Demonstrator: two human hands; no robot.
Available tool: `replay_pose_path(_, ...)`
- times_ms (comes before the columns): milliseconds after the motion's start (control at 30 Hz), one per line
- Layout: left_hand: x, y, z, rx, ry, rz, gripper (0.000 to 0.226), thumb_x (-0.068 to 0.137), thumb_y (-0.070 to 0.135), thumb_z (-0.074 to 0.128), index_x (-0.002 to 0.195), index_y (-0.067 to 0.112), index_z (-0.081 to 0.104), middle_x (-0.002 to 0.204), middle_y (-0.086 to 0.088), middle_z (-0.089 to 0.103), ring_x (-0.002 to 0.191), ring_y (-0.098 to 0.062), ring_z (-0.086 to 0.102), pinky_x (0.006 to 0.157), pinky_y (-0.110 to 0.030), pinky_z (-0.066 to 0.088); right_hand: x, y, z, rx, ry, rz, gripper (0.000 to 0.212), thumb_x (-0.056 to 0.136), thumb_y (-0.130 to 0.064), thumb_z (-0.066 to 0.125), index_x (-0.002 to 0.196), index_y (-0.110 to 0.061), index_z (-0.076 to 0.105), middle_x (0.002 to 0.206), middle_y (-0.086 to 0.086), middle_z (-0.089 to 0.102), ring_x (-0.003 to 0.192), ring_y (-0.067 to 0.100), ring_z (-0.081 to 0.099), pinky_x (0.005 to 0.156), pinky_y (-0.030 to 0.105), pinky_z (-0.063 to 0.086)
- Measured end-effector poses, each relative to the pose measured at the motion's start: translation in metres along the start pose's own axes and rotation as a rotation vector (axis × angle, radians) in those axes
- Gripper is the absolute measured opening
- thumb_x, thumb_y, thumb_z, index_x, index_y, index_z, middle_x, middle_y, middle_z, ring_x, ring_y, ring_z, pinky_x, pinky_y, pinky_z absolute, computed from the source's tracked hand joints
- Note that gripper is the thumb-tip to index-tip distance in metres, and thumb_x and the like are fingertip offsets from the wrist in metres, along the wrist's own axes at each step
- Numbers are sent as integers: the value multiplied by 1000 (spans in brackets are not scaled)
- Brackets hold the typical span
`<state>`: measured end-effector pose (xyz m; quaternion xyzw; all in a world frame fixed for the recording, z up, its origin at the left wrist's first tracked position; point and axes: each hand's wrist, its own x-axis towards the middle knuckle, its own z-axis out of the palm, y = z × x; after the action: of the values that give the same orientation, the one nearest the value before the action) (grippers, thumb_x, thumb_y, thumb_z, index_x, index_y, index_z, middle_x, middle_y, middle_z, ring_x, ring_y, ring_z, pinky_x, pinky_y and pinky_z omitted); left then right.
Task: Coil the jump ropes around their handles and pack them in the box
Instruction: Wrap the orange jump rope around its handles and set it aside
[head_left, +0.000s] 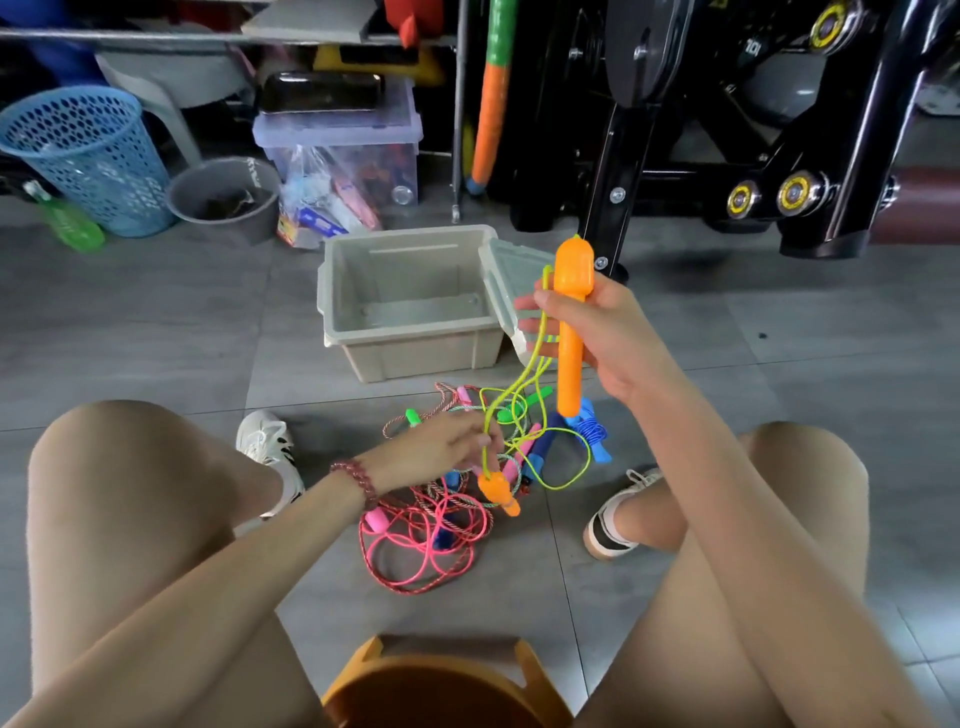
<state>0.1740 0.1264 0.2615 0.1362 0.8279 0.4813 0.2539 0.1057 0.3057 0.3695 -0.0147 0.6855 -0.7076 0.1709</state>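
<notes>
My right hand (602, 332) grips an orange jump-rope handle (570, 322) upright, just right of the open grey box (410, 304). A yellow-green cord (524, 379) runs from it down to my left hand (441, 447), which pinches the cord low over the pile. The second orange handle (497, 491) hangs just below that hand. Under it lies a tangle of ropes on the floor: a pink rope (431, 540), a blue rope with blue handles (592, 431), green and pink handles among them. The box holds nothing that I can see; its lid (511, 280) stands open on the right.
A clear lidded tub (337, 145), a grey bucket (223, 195), a blue mesh basket (88, 156) and a green bottle (67, 221) stand behind the box. Black exercise-machine frames (727, 156) rise at the back right. My knees and shoes flank the pile; an orange stool (441, 686) is under me.
</notes>
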Motion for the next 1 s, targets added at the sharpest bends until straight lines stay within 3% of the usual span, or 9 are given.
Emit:
replay_pose_path(100, 0, 8, -8, -130, 282, 1, 20, 101, 8, 37, 93, 16, 53, 74, -1, 67, 69, -12, 66, 68, -35, 57, 5, 9, -7, -294, -37, 54, 21, 92, -20, 62, 108, -7, 60, 99, 11, 71, 78, 21, 71, 65, 31, 60)
replay_pose_path(200, -2, 14, -23, -92, 548, 96, 20, 100, 6, 35, 97, 21, 47, 64, 6, 62, 61, -19, 63, 58, -35, 53, 5, 21, -3, -488, -135, 129, 18, 90, -25, 64, 98, -9, 61, 90, 12, 72, 72, 24, 72, 67, 37, 60)
replay_pose_path(267, -4, 18, -33, -155, 665, 137, 30, 98, 2, 32, 112, 28, 41, 64, 6, 58, 64, -26, 63, 61, -44, 56, 8, 30, 2, -504, -147, 162, 27, 90, -35, 63, 96, -8, 62, 92, 18, 72, 78, 32, 71, 77, 47, 58)
replay_pose_path(400, -4, 25, -44, -265, 854, 155, 53, 98, -1, 31, 134, 36, 20, 66, 9, 54, 63, -15, 62, 58, -32, 54, 9, 41, 14, -421, -155, 170, 33, 84, -53, 60, 94, -22, 63, 102, 9, 72, 97, 28, 67, 94, 54, 49)
replay_pose_path(567, -2, 35, -42, -250, 899, 156, 31, 98, -1, 33, 116, 22, 44, 69, 2, 50, 65, -4, 58, 53, -15, 43, -4, 51, 38, -440, -364, 82, 21, 90, -36, 61, 108, -26, 58, 102, 1, 72, 94, 17, 69, 91, 48, 53)
replay_pose_path(700, -5, 48, -37, -359, 914, 171, 26, 99, -2, 33, 114, 6, 52, 80, -3, 51, 69, 8, 56, 58, -12, 48, -7, 53, 49, -279, -413, 117, 39, 93, -11, 59, 130, -16, 47, 102, -3, 68, 91, 21, 68, 78, 43, 58)
replay_pose_path(833, -6, 48, -37, -634, 836, 260, 41, 88, -11, 42, 127, 3, 41, 84, -1, 47, 76, 4, 59, 71, -15, 48, -7, 53, 48, -173, -369, 126, 39, 95, -15, 55, 133, -16, 46, 119, 8, 64, 107, 22, 65, 91, 42, 54)
replay_pose_path(933, -5, 43, -34, -811, 791, 298, 70, 64, -10, 43, 129, 10, 30, 89, 0, 43, 77, 2, 60, 70, -16, 49, -8, 52, 49, -153, -374, 112, 37, 95, -13, 55, 131, -18, 45, 120, 5, 62, 109, 20, 64, 89, 41, 55)
replay_pose_path(1000, -5, 43, -34, -807, 820, 317, 77, 59, -12, 42, 130, 13, 25, 91, -1, 42, 84, -1, 60, 72, -17, 51, -8, 51, 50, -197, -373, 78, 37, 95, -14, 55, 129, -22, 45, 118, 3, 63, 103, 14, 65, 84, 35, 56)
